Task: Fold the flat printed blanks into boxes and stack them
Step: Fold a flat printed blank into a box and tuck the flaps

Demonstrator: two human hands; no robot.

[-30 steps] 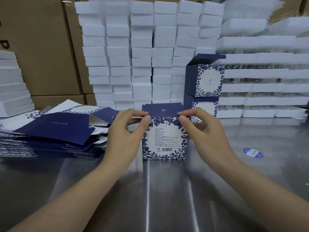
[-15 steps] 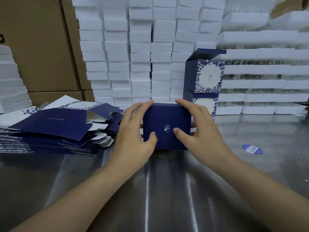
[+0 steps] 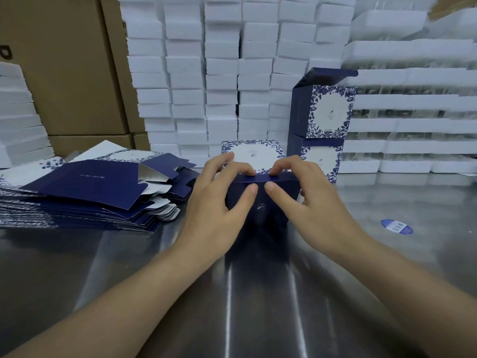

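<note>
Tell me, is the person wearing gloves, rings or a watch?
No. The left hand and right hand are bare: no gloves, rings or watch. No sleeves show either, right up to the picture's edge. The fingernails are cut short.

We're on a packing-room floor here: brown shipping cartons (image 3: 59,68) stacked at the back, a wall of white foam blocks (image 3: 222,73), printed box blanks (image 3: 85,192) piled on a steel worktable (image 3: 258,293).
</note>
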